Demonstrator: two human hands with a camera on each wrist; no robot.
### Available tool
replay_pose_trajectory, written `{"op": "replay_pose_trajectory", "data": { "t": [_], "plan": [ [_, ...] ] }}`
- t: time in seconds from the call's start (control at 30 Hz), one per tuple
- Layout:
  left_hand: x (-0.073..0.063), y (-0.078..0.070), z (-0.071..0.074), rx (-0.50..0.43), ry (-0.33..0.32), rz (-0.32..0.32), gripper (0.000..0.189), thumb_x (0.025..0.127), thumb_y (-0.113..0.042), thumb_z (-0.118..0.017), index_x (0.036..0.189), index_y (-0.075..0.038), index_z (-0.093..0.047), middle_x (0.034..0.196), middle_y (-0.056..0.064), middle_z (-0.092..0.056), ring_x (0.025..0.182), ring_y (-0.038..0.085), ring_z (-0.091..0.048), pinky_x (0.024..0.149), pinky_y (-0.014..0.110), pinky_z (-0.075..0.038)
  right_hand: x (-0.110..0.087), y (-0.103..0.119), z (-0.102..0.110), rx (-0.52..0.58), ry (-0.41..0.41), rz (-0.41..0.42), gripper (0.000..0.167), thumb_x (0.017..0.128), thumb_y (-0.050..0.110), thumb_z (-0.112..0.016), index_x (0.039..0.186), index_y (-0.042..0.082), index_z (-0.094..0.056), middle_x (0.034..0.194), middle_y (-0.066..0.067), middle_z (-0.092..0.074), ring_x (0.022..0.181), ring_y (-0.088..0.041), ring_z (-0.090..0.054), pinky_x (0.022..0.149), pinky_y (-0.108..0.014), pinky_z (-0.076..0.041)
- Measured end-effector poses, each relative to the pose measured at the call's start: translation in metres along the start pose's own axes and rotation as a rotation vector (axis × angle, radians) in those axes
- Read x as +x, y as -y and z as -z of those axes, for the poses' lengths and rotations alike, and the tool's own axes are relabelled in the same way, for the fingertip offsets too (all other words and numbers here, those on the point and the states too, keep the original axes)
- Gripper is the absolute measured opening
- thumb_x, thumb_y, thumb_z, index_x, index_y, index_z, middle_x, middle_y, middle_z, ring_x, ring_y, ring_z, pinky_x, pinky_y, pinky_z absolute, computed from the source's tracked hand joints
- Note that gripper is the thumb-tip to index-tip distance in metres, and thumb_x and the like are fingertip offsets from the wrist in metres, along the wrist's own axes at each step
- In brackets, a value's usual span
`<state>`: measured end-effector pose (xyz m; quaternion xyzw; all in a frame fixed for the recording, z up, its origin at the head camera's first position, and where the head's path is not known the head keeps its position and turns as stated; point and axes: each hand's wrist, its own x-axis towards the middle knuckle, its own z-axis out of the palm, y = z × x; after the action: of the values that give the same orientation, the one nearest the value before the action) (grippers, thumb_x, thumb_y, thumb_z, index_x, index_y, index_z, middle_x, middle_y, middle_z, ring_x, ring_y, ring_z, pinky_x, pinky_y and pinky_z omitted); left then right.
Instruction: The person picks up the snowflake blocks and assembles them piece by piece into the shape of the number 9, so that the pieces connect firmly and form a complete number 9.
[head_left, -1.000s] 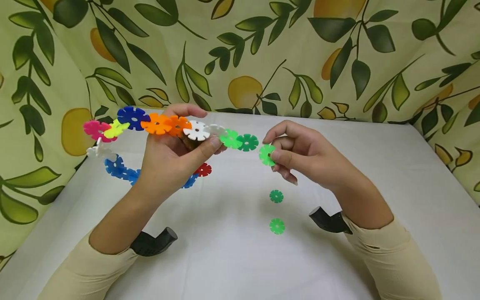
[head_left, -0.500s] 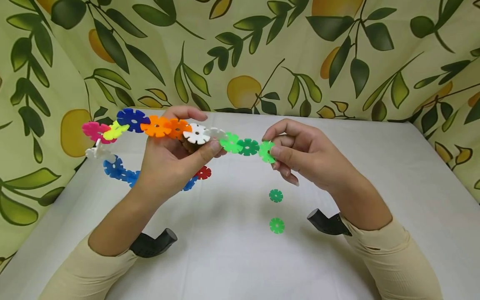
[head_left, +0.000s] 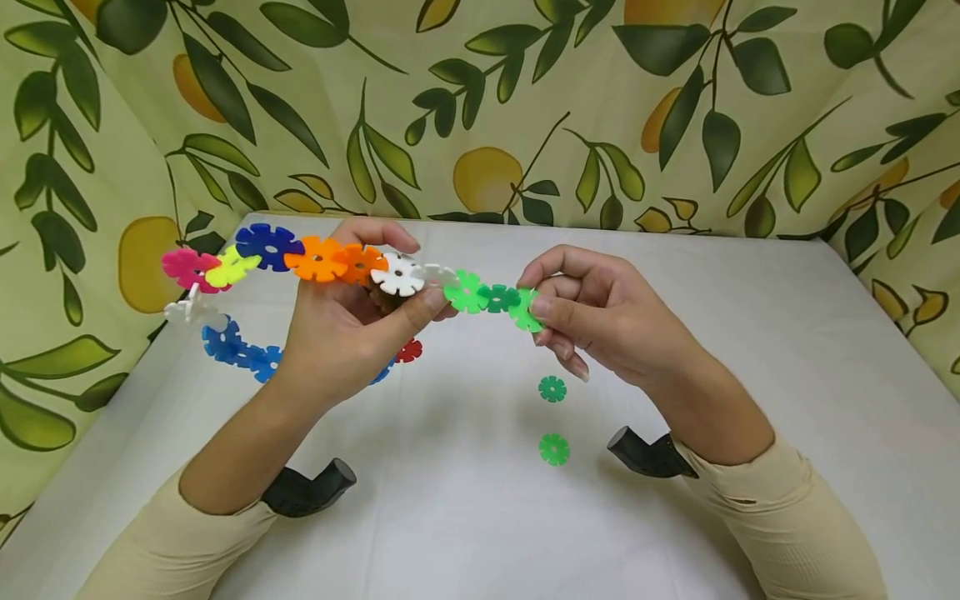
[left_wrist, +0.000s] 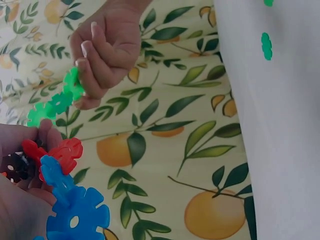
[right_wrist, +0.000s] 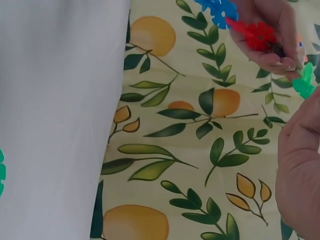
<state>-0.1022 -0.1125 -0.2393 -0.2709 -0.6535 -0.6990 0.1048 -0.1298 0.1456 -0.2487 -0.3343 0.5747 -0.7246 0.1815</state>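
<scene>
A chain of interlocking snowflake discs (head_left: pixel 318 259), in several colours, loops around my left hand (head_left: pixel 333 337). That hand grips it near the white and light green discs, thumb in front. At the chain's right end sits a dark green disc (head_left: pixel 498 298). My right hand (head_left: pixel 611 321) pinches a light green disc (head_left: pixel 523 310) between thumb and fingers. Its left edge meets the dark green disc; whether their slots are locked, I cannot tell. Red discs (left_wrist: pixel 67 154) and blue discs (left_wrist: pixel 77 216) hang below the left palm in the left wrist view.
Two loose discs lie on the white table (head_left: pixel 450 525): a dark green one (head_left: pixel 552 388) and a light green one (head_left: pixel 554 449) nearer me. A leaf-and-fruit patterned cloth (head_left: pixel 420 75) stands behind. Black curved pieces (head_left: pixel 311 487) stick out from both sleeves.
My right hand has moved left with the light green disc, closing the gap to the dark green disc. The left hand and chain have shifted only slightly.
</scene>
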Motion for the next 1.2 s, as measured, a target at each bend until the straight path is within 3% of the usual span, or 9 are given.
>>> {"op": "replay_pose_trajectory", "data": {
  "t": [0.2, 0.47, 0.63, 0.73, 0.8, 0.9, 0.97, 1.07, 1.2],
  "plan": [
    [0.0, 0.0, 0.0, -0.017, 0.01, 0.007, 0.037, 0.086, 0.019, -0.064, 0.112, -0.004, -0.051, 0.092, 0.023, -0.066, 0.076, 0.041, -0.071, 0.072, 0.041, -0.06, 0.002, -0.004, -0.001, 0.047, -0.02, -0.025, 0.012, 0.098, -0.006, -0.051, 0.108, -0.002, -0.057, 0.071, -0.005, -0.061, 0.056, -0.015, -0.052, 0.042, -0.023, -0.043],
    [0.001, 0.001, -0.001, 0.003, -0.006, 0.024, 0.034, 0.087, 0.015, -0.066, 0.111, -0.004, -0.052, 0.091, 0.021, -0.068, 0.075, 0.036, -0.073, 0.069, 0.039, -0.06, 0.003, -0.005, -0.003, 0.08, -0.04, -0.03, 0.012, 0.099, -0.006, -0.051, 0.11, -0.003, -0.056, 0.071, -0.005, -0.061, 0.055, -0.014, -0.051, 0.043, -0.023, -0.043],
    [0.002, 0.001, 0.002, 0.02, -0.013, 0.013, 0.038, 0.087, 0.015, -0.066, 0.118, -0.004, -0.052, 0.095, 0.021, -0.068, 0.077, 0.035, -0.073, 0.071, 0.037, -0.06, 0.007, -0.004, 0.004, 0.02, 0.041, -0.021, 0.015, 0.103, -0.001, -0.045, 0.114, -0.001, -0.055, 0.075, -0.011, -0.063, 0.056, -0.019, -0.053, 0.047, -0.029, -0.048],
    [0.003, 0.0, 0.004, 0.023, -0.018, 0.021, 0.04, 0.087, 0.014, -0.065, 0.12, -0.004, -0.052, 0.097, 0.022, -0.068, 0.077, 0.034, -0.073, 0.071, 0.036, -0.06, 0.009, -0.006, 0.013, -0.166, 0.072, -0.031, 0.015, 0.105, 0.0, -0.043, 0.11, -0.002, -0.057, 0.079, -0.017, -0.063, 0.058, -0.026, -0.055, 0.05, -0.034, -0.05],
    [0.002, 0.001, 0.004, 0.012, -0.02, 0.038, 0.04, 0.087, 0.015, -0.065, 0.12, -0.004, -0.052, 0.097, 0.022, -0.067, 0.077, 0.034, -0.073, 0.072, 0.036, -0.06, 0.01, -0.009, 0.019, -0.427, 0.073, -0.121, 0.011, 0.103, 0.001, -0.049, 0.104, 0.0, -0.06, 0.082, -0.015, -0.064, 0.064, -0.026, -0.057, 0.054, -0.034, -0.052],
    [0.002, 0.002, 0.004, -0.001, -0.022, 0.067, 0.04, 0.087, 0.016, -0.064, 0.12, -0.004, -0.051, 0.096, 0.022, -0.067, 0.077, 0.036, -0.072, 0.074, 0.037, -0.06, 0.009, -0.019, 0.024, -0.9, 0.176, -0.392, 0.006, 0.096, 0.006, -0.065, 0.103, 0.006, -0.066, 0.088, -0.005, -0.064, 0.077, -0.02, -0.059, 0.067, -0.033, -0.052],
    [0.001, 0.002, 0.004, -0.004, -0.021, 0.077, 0.04, 0.088, 0.016, -0.064, 0.119, -0.004, -0.051, 0.095, 0.021, -0.068, 0.077, 0.037, -0.072, 0.074, 0.037, -0.06, 0.009, -0.028, 0.024, -1.119, 0.304, -0.579, 0.015, 0.09, 0.011, -0.074, 0.102, 0.011, -0.067, 0.09, 0.002, -0.063, 0.083, -0.016, -0.058, 0.074, -0.033, -0.05],
    [0.001, 0.003, 0.003, -0.006, -0.018, 0.074, 0.04, 0.087, 0.016, -0.065, 0.119, -0.005, -0.052, 0.093, 0.021, -0.069, 0.077, 0.037, -0.072, 0.074, 0.037, -0.06, 0.009, -0.044, 0.024, -1.246, 0.414, -0.719, 0.023, 0.083, 0.009, -0.081, 0.096, 0.015, -0.063, 0.087, 0.004, -0.06, 0.082, -0.016, -0.055, 0.074, -0.033, -0.047],
    [0.002, 0.003, 0.004, -0.01, -0.009, 0.061, 0.039, 0.087, 0.015, -0.065, 0.119, -0.005, -0.052, 0.092, 0.021, -0.069, 0.077, 0.038, -0.071, 0.073, 0.038, -0.06, 0.011, -0.054, 0.027, -1.277, 0.409, -0.676, 0.028, 0.078, 0.004, -0.083, 0.081, 0.015, -0.057, 0.077, 0.003, -0.055, 0.074, -0.016, -0.05, 0.067, -0.03, -0.043]
  ]
}}
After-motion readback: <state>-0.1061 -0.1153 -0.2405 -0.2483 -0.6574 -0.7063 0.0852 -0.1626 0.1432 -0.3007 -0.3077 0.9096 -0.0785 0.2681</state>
